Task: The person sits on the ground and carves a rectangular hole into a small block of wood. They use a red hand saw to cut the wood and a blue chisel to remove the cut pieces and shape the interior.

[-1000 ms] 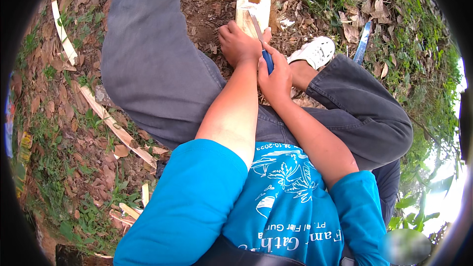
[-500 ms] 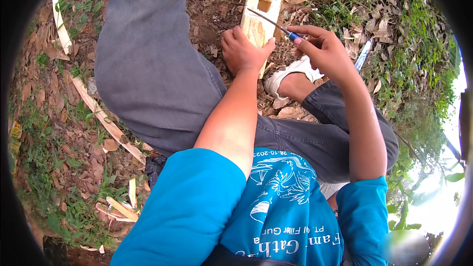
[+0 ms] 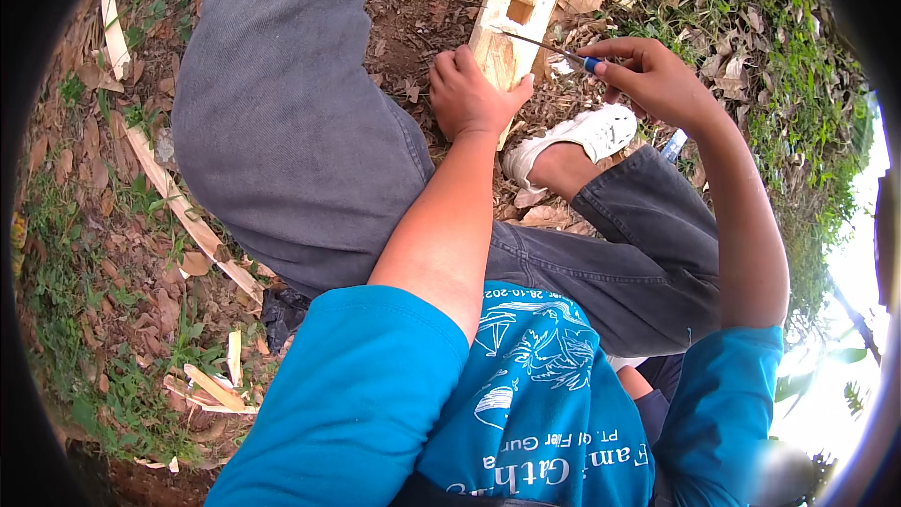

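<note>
A pale wooden block [image 3: 495, 53] with a square opening near its far end stands tilted on the ground ahead of me. My left hand [image 3: 471, 99] is closed round its near part, fingers on the left side and thumb on the right. In my right hand [image 3: 663, 84] is a screwdriver [image 3: 588, 65] with a blue handle and a long thin dark shaft. The shaft points left across the block's face, and its tip is just below the square opening. Whether the tip touches the wood I cannot tell.
My legs in dark trousers [image 3: 282, 103] frame the block, and a white shoe [image 3: 601, 134] is close to its right. Long wood strips [image 3: 192, 221] and offcuts [image 3: 216, 385] lie on the leafy ground at left. A clear bottle-like object [image 3: 674, 145] lies beyond my right forearm.
My right hand has moved right with the screwdriver, whose shaft now lies flatter and lower on the block's face. The left hand keeps its grip on the block. The view has shifted slightly.
</note>
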Action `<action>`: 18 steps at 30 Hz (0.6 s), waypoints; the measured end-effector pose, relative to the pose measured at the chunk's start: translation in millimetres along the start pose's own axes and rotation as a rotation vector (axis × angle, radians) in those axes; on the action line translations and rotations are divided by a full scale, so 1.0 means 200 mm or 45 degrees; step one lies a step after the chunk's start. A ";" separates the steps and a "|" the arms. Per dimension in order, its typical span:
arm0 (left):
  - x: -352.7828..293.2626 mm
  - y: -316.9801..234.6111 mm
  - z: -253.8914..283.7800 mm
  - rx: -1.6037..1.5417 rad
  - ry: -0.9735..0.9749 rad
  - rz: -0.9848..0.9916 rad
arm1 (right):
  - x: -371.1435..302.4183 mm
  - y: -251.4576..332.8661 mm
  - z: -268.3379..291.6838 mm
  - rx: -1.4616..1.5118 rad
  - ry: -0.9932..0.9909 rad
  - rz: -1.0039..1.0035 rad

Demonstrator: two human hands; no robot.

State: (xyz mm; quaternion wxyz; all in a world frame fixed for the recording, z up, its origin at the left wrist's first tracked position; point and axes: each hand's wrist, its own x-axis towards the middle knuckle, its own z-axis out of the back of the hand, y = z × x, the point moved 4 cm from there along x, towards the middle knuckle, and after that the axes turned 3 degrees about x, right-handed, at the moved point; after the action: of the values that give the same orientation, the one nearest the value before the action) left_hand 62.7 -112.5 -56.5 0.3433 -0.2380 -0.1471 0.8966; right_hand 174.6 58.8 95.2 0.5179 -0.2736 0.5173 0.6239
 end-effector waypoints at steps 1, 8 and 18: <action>0.00 0.00 0.00 0.008 0.006 -0.002 | 0.02 0.00 0.01 -0.009 -0.003 0.022; -0.01 -0.01 -0.01 0.016 -0.010 -0.016 | -0.01 0.15 -0.08 -0.313 -0.200 0.199; 0.00 0.00 -0.02 0.056 -0.026 -0.033 | -0.13 -0.04 -0.57 0.095 -0.770 0.165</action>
State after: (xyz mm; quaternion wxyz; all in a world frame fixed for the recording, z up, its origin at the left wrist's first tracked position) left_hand 65.2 -111.1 -59.8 0.3584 -0.2194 -0.1340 0.8975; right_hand 168.1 -57.6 80.0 0.6173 -0.0229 0.3785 0.6893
